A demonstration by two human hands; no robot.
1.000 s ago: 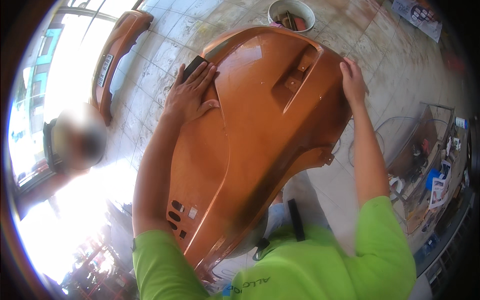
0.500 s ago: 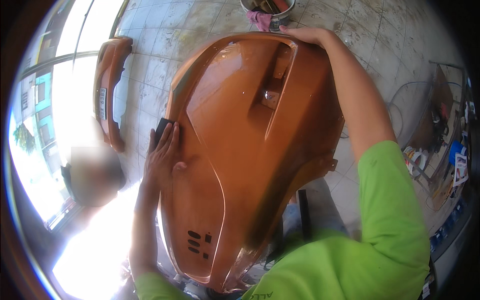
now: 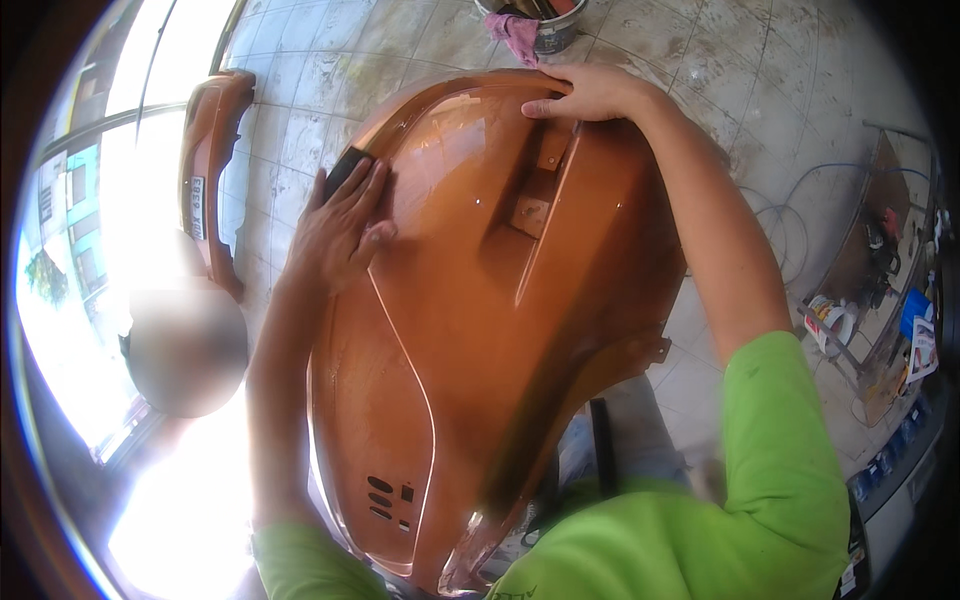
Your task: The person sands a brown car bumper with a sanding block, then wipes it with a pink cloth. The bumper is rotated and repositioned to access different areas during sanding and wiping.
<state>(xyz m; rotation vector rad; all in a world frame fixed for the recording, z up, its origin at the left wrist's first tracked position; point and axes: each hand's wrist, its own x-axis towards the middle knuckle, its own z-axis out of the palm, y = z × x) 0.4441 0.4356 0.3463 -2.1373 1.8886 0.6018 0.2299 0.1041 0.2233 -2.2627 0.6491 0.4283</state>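
A large glossy orange car bumper [image 3: 470, 300] stretches away in front of me, with a recessed slot at its far right and small dark openings near its close end. My left hand [image 3: 340, 220] presses a black sanding block [image 3: 346, 174] against the bumper's left edge, fingers laid over the block and thumb on the paint. At the far end, my right hand [image 3: 590, 93] grips the bumper's rim by the slot. Its thumb lies on the top surface, and the other fingers are partly hidden over the edge.
Another orange bumper [image 3: 208, 180] stands on the tiled floor at the left. Beyond the far end is a bucket [image 3: 556, 34] with a pink cloth [image 3: 514, 38] over its rim. Another person's head [image 3: 187, 350] shows at the left. A cluttered bench [image 3: 880, 280] stands at the right.
My left hand has slid the sanding block farther away along the bumper's left edge. My right hand has shifted slightly left, and its thumb now shows on the top surface.
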